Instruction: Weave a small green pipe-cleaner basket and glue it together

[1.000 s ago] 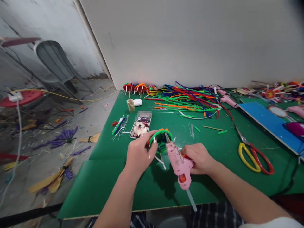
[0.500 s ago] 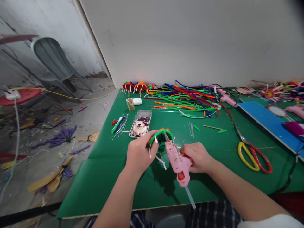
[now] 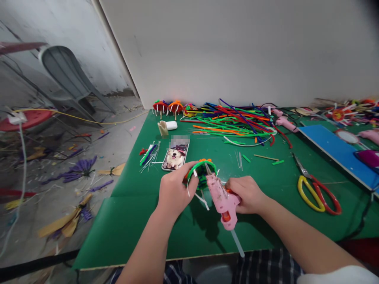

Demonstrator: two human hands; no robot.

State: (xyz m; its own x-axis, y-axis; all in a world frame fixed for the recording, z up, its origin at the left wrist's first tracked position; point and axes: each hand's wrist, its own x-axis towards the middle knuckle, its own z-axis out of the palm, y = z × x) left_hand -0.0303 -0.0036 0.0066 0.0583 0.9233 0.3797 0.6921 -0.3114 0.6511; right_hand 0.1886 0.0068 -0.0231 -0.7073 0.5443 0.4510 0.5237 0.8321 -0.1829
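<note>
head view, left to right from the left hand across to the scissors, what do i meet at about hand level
Left hand → green-rimmed piece → pink glue gun → right hand → red-and-yellow scissors.

White sleeve (image 3: 340,275); dark legwear (image 3: 265,266) with pale checks.

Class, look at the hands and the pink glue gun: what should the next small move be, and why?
Probably a light squeeze of the pink glue gun by the right hand: its nozzle points into the green-rimmed piece, which the left hand holds, and a glue stick juts from the gun's back. Whether the nozzle touches is unclear.
</note>
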